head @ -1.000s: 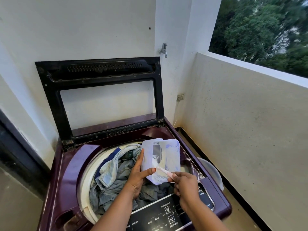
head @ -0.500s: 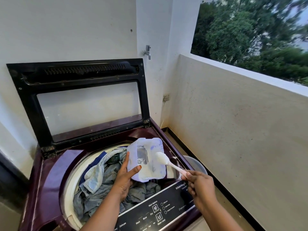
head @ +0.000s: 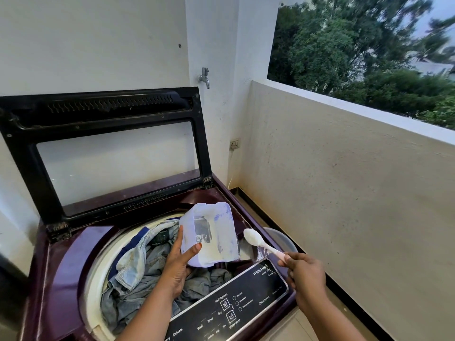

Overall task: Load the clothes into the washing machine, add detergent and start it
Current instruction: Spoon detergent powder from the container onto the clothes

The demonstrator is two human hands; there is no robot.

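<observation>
The maroon top-load washing machine point(head: 61, 262) stands with its black-framed lid point(head: 103, 112) raised against the wall. Denim and grey clothes point(head: 138, 274) fill the drum. My left hand point(head: 177, 262) grips a translucent white detergent tub point(head: 211, 235) tilted over the drum's right side, with white powder in its bottom. My right hand point(head: 304, 271) pinches the handle of a white spoon point(head: 253, 238) heaped with powder. The spoon is outside the tub, over the machine's right rear corner. The black control panel point(head: 234, 306) lies below both hands.
A pale plastic basin point(head: 283, 239) sits on the floor right of the machine. A cream balcony wall point(head: 344, 193) runs close along the right, with trees beyond. A tap point(head: 204, 77) and a wall socket point(head: 234, 144) sit behind the machine.
My right hand drew the spoon out of the tub with a heap of powder and moved it right. My left hand kept the tub over the drum.
</observation>
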